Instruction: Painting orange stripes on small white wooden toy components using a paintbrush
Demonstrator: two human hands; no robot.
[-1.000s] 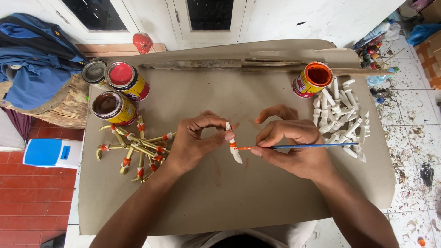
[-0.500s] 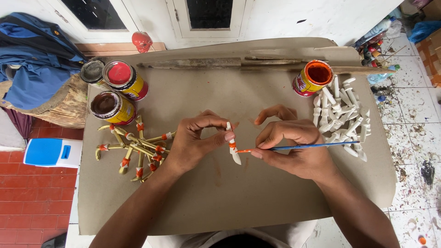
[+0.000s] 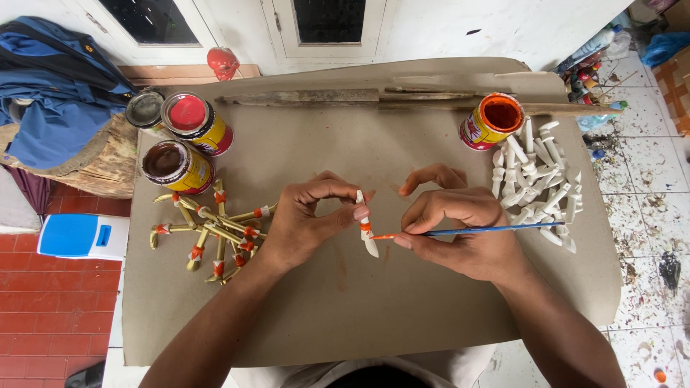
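My left hand (image 3: 305,219) pinches a small white peg-shaped piece (image 3: 366,230) with an orange band, held upright over the brown cardboard sheet (image 3: 345,309). My right hand (image 3: 460,233) grips a thin blue-handled paintbrush (image 3: 489,230); its orange-tipped bristles touch the piece at the band. An open tin of orange paint (image 3: 492,120) stands to the upper right. Beside it lies a heap of unpainted white pieces (image 3: 543,183). On the left lies a cluster of yellow pieces with orange bands (image 3: 215,230).
Three more paint tins (image 3: 180,136) stand at the upper left, one red, one brown, one grey. A long weathered wooden strip (image 3: 374,97) lies across the back. A blue cloth on a log (image 3: 57,93) and a blue-and-white box (image 3: 83,236) sit off the sheet's left.
The hands, brush and piece hold nearly the same position; only tiny shifts of the brush tip against the piece's orange band.
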